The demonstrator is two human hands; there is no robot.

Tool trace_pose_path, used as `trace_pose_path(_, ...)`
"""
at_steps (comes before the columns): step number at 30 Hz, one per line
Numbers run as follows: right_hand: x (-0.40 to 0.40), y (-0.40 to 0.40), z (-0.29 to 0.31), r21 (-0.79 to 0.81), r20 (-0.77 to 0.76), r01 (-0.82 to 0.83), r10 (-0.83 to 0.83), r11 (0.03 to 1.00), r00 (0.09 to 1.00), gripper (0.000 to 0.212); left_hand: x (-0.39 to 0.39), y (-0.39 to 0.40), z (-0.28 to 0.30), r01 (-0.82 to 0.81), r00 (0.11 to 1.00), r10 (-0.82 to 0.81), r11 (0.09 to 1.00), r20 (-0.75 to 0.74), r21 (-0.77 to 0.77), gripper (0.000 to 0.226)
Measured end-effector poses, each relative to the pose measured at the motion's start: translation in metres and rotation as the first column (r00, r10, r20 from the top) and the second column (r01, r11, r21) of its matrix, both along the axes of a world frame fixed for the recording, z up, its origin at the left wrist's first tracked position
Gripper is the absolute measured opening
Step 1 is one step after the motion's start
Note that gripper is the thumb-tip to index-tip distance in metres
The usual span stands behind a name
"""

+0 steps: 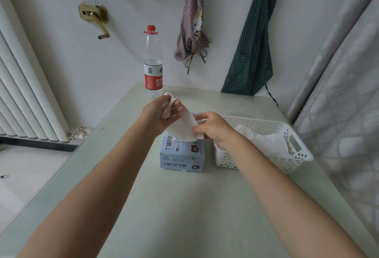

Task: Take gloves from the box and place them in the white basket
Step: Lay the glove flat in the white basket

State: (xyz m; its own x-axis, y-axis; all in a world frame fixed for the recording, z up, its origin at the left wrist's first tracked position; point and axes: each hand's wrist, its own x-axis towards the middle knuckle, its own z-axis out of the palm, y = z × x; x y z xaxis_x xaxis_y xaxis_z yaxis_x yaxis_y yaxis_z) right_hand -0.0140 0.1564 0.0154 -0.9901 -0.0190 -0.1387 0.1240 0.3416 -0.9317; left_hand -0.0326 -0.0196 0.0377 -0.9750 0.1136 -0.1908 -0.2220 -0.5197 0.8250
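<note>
A white glove is stretched between both hands above the light blue glove box, which lies on the table. My left hand grips the glove's upper end, fingers curled round it. My right hand pinches its lower end, just left of the white basket. The perforated basket stands to the right of the box and holds white gloves. The box's opening is hidden behind the glove and hands.
A clear water bottle with a red cap stands at the table's far edge. Aprons hang on the wall behind. A radiator is at the left and a curtain at the right. The pale green table stretches toward me.
</note>
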Motion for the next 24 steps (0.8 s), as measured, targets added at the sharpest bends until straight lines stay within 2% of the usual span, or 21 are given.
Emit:
trace_pose_path(3,0.002,0.009,0.013,0.068,-0.066,0.068,-0.064,0.995,0.996,0.013,-0.002,-0.003,0.0,-0.174,0.978,0.203,0.928,0.054,-0.329,0.013)
trace_pose_path(6,0.002,0.018,0.031,-0.023,-0.181,0.141,-0.143,0.99,0.973,0.005,-0.004,-0.007,-0.003,-0.211,0.962,0.27,0.825,0.037,-0.525,0.013)
trace_pose_path(7,0.001,0.019,0.037,-0.069,-0.218,0.167,-0.178,0.983,0.96,0.007,-0.003,-0.008,-0.003,-0.19,0.966,0.256,0.799,0.037,-0.57,0.012)
trace_pose_path(9,0.0,0.019,0.047,-0.131,-0.282,0.199,-0.229,0.971,0.932,0.025,-0.003,-0.006,-0.005,-0.144,0.978,0.209,0.73,0.017,-0.668,0.011)
trace_pose_path(11,0.001,0.016,0.057,-0.128,-0.339,0.188,-0.221,0.974,0.915,0.038,0.001,0.001,-0.004,-0.222,0.973,0.209,0.697,-0.103,-0.682,0.016)
trace_pose_path(13,0.001,0.012,0.066,-0.05,-0.407,0.166,-0.172,0.985,0.897,0.04,0.006,0.008,0.002,-0.305,0.946,0.185,0.789,-0.267,-0.533,0.022)
trace_pose_path(15,0.002,0.008,0.074,0.069,-0.479,0.147,-0.097,0.987,0.872,0.043,0.011,0.016,0.012,-0.188,0.918,-0.007,0.872,-0.397,-0.452,0.028)
trace_pose_path(17,0.002,0.005,0.08,0.18,-0.526,0.131,-0.017,0.975,0.85,0.042,0.016,0.024,0.021,-0.029,0.869,-0.238,0.85,-0.433,-0.526,0.035)
trace_pose_path(18,0.002,0.004,0.083,0.226,-0.539,0.133,0.01,0.965,0.842,0.041,0.018,0.029,0.025,-0.001,0.855,-0.291,0.827,-0.429,-0.562,0.037)
trace_pose_path(21,0.003,0.006,0.092,0.33,-0.592,0.171,0.062,0.928,0.804,0.047,0.018,0.042,0.03,-0.107,0.876,-0.233,0.76,-0.422,-0.641,0.029)
trace_pose_path(24,0.006,0.017,0.099,0.352,-0.65,0.228,0.062,0.908,0.757,0.051,0.015,0.05,0.024,-0.17,0.895,-0.17,0.724,-0.412,-0.668,0.015)
